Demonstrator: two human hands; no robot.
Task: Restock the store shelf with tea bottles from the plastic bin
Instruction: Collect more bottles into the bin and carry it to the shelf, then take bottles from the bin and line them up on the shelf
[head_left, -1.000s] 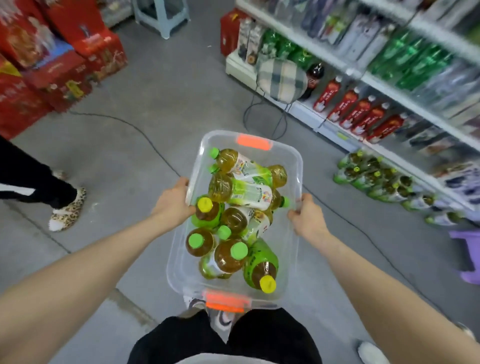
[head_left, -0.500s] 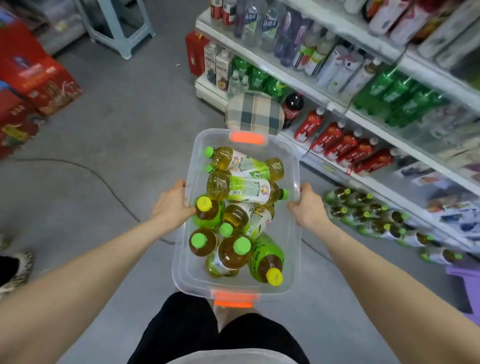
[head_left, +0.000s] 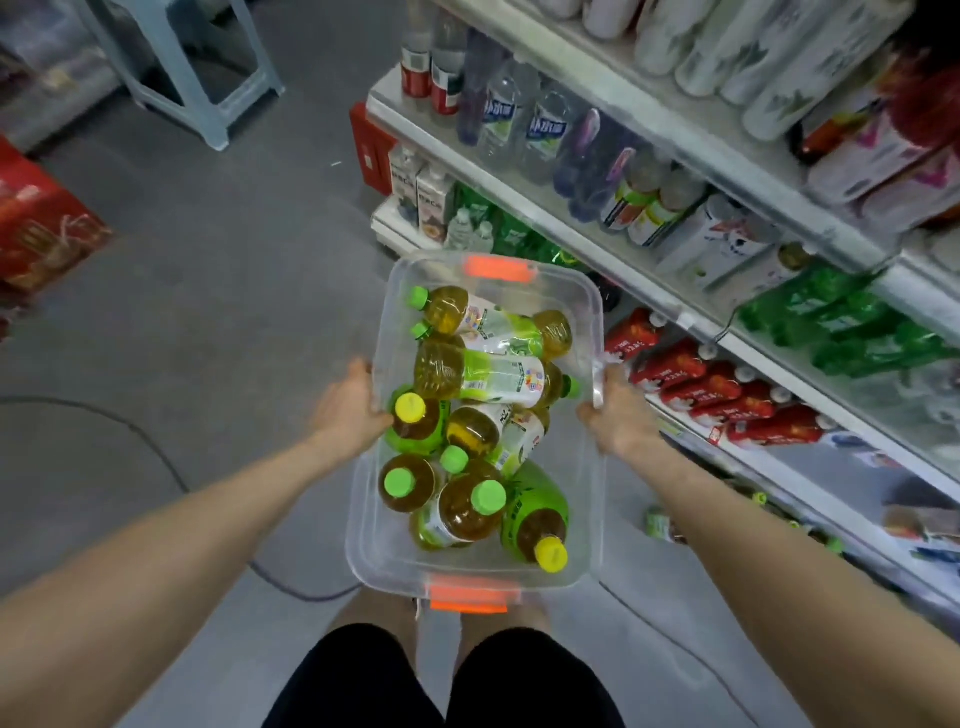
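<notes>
Your bin (head_left: 596, 312) has come closer to the shelf (head_left: 675, 306); left hand (head_left: 349, 410) and right hand (head_left: 621, 415) each grip its rim, bottles (head_left: 483, 374) inside.

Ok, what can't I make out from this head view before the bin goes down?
- Fingers of the left hand and right hand: curled under the bin rim.
- Bottles count: lower ones covered by the pile.
- Bottom shelf: hidden behind the right arm, blurred.
- Top shelf goods: cut off by the frame edge.
- Floor below the bin: hidden.
</notes>
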